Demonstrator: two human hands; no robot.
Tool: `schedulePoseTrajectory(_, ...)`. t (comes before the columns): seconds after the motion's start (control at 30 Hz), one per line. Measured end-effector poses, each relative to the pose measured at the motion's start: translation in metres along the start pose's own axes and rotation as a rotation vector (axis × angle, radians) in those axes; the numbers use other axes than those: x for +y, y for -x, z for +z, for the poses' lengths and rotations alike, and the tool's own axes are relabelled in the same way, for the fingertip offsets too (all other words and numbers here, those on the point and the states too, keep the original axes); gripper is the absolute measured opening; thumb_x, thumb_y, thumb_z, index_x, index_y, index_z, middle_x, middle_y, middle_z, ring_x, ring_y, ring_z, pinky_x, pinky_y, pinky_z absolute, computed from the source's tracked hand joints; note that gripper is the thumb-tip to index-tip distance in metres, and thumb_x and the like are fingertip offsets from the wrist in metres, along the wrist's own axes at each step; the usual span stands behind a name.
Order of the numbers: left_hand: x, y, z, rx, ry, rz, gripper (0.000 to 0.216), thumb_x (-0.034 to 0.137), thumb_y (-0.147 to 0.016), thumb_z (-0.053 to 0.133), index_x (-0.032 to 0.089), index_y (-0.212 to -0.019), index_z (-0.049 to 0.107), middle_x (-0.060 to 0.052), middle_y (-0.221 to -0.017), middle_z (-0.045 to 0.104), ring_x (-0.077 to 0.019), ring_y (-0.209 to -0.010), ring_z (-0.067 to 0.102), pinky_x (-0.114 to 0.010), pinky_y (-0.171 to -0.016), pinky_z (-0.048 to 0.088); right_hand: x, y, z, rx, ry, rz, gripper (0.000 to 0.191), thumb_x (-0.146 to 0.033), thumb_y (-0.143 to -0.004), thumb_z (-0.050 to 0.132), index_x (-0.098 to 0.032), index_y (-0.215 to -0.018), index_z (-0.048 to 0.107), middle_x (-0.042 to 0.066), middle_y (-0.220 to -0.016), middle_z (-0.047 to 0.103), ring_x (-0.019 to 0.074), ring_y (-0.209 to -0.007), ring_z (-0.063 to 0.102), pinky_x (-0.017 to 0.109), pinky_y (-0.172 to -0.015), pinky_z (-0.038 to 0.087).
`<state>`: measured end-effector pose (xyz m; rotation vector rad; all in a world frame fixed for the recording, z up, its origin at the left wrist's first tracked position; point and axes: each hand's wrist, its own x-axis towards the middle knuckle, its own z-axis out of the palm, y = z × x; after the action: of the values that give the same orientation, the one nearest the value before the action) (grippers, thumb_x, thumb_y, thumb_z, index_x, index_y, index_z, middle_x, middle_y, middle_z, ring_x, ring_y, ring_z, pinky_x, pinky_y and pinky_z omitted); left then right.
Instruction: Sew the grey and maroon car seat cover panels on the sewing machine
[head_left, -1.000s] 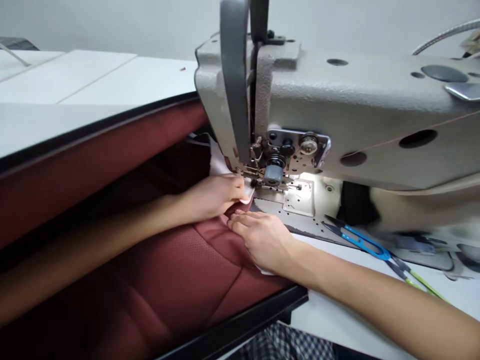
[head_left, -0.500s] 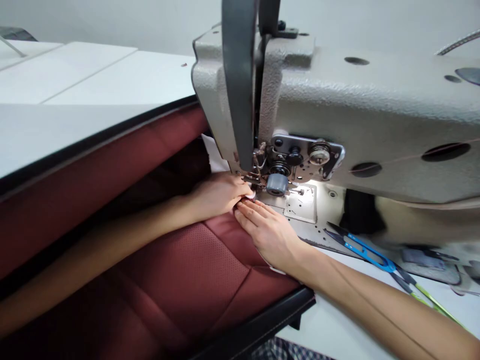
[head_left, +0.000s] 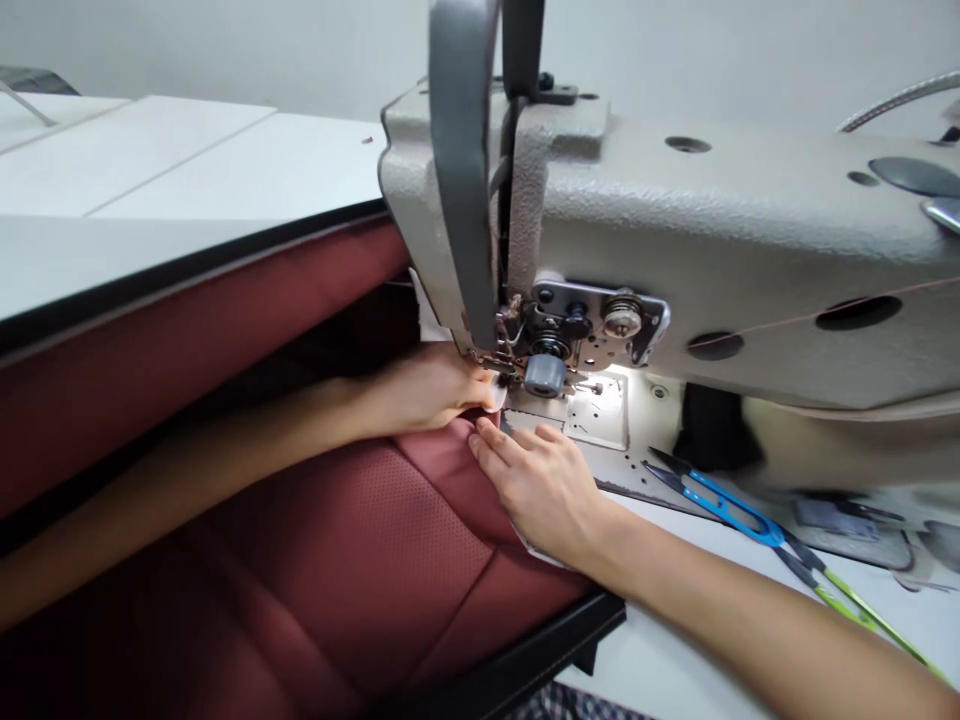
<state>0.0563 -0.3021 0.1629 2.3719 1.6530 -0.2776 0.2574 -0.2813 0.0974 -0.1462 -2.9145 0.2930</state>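
A dark red leather cover (head_left: 337,540) with a perforated panel and black edging lies across the table, its inner edge at the needle area of a grey sewing machine (head_left: 675,220). My left hand (head_left: 427,390) reaches over the cover, fingers closed on its edge, with a bit of white material at the fingertips beside the presser foot. Just right of it, my right hand (head_left: 536,480) has its fingers bent and gripping the cover's near edge. The needle itself is hidden behind the machine head and my left fingers.
Blue thread snips (head_left: 731,505) and green-handled scissors (head_left: 840,600) lie right of the machine bed. The lit metal needle plate (head_left: 600,415) shows beside my right hand. A white table (head_left: 187,160) extends behind at the left.
My right fingers have curled from lying flat and drawn slightly apart from my left hand, uncovering some of the metal plate. The camera view has shifted slightly.
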Motion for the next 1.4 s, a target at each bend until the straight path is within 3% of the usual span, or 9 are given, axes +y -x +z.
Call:
schedulePoseTrajectory(0.1,0.009,0.003,0.001,-0.026,-0.155,0.027,0.019,0.019,-0.085,0.059,0.022,-0.096,0.075,-0.004,-0.095,0.071,-0.0192,-0.089,0.062,-0.028,-0.075,0.044,-0.001,-0.001,-0.007,-0.149,-0.013,0.025,0.059,-0.012,-0.09,0.042,-0.004,-0.148,0.042,0.017,-0.154,0.04,0.0228,-0.078,0.071,0.039,-0.056,0.058)
schedulePoseTrajectory(0.2,0.011,0.003,0.006,0.018,-0.209,0.025,0.02,0.019,-0.087,0.058,0.022,-0.099,0.074,-0.004,-0.097,0.07,-0.0192,-0.092,0.062,-0.029,-0.079,0.044,0.003,-0.004,-0.011,-0.196,-0.027,0.058,0.059,-0.01,-0.09,0.04,-0.007,-0.149,0.042,0.018,-0.155,0.038,0.0237,-0.084,0.073,0.037,-0.056,0.06)
schedulePoseTrajectory(0.43,0.011,0.0,0.017,0.127,-0.292,-0.056,0.02,0.018,-0.092,0.054,0.019,-0.091,0.074,-0.005,-0.084,0.069,-0.0218,-0.082,0.061,-0.033,-0.073,0.043,0.015,-0.006,-0.003,-0.117,-0.032,0.12,0.057,-0.008,-0.093,0.036,-0.011,-0.149,0.043,0.018,-0.152,0.043,0.022,-0.085,0.073,0.035,-0.061,0.06)
schedulePoseTrajectory(0.6,0.002,-0.001,0.017,0.196,-0.061,-0.077,0.021,0.013,-0.089,0.056,0.022,-0.092,0.075,-0.003,-0.093,0.072,-0.0196,-0.089,0.063,-0.029,-0.08,0.043,0.018,-0.003,-0.003,-0.091,-0.026,0.019,0.053,-0.01,-0.094,0.037,-0.009,-0.146,0.047,0.018,-0.154,0.041,0.0215,-0.083,0.072,0.039,-0.07,0.061)
schedulePoseTrajectory(0.73,-0.004,-0.001,0.015,0.193,0.024,-0.09,0.027,0.011,-0.09,0.051,0.022,-0.085,0.075,-0.001,-0.087,0.072,-0.0182,-0.084,0.063,-0.03,-0.08,0.044,0.016,-0.005,-0.007,-0.162,0.005,0.008,0.053,-0.01,-0.092,0.04,-0.01,-0.145,0.048,0.019,-0.155,0.038,0.0205,-0.079,0.072,0.037,-0.067,0.06)
schedulePoseTrajectory(0.9,0.006,0.003,0.017,0.223,-0.113,-0.033,0.021,0.011,-0.087,0.056,0.02,-0.088,0.074,-0.005,-0.091,0.072,-0.0226,-0.092,0.063,-0.034,-0.089,0.045,0.014,-0.009,-0.011,-0.216,0.033,0.018,0.055,-0.009,-0.09,0.04,-0.008,-0.145,0.047,0.022,-0.153,0.04,0.0219,-0.079,0.072,0.035,-0.059,0.057)
schedulePoseTrajectory(1.23,0.017,0.004,0.024,0.502,-0.43,0.063,0.016,0.014,-0.087,0.059,0.017,-0.078,0.072,-0.004,-0.072,0.068,-0.0203,-0.073,0.064,-0.031,-0.071,0.05,0.023,-0.006,-0.008,-0.18,-0.024,0.065,0.052,-0.011,-0.094,0.035,-0.014,-0.145,0.048,0.014,-0.156,0.04,0.0227,-0.085,0.072,0.036,-0.062,0.059)
schedulePoseTrajectory(1.3,0.008,0.005,0.025,0.512,-0.366,0.097,0.019,0.014,-0.089,0.056,0.019,-0.079,0.072,-0.003,-0.074,0.069,-0.0198,-0.076,0.065,-0.03,-0.072,0.05,0.025,-0.006,-0.006,-0.172,-0.042,0.061,0.053,-0.012,-0.095,0.034,-0.013,-0.147,0.046,0.014,-0.157,0.037,0.0235,-0.089,0.072,0.037,-0.066,0.06)
schedulePoseTrajectory(1.4,-0.012,0.006,0.026,0.447,-0.192,0.017,0.027,0.012,-0.093,0.046,0.019,-0.091,0.072,-0.005,-0.095,0.073,-0.0215,-0.097,0.066,-0.032,-0.086,0.05,0.027,-0.005,-0.003,-0.163,-0.053,0.06,0.055,-0.012,-0.095,0.034,-0.013,-0.149,0.044,0.012,-0.158,0.034,0.0258,-0.095,0.072,0.04,-0.07,0.06)
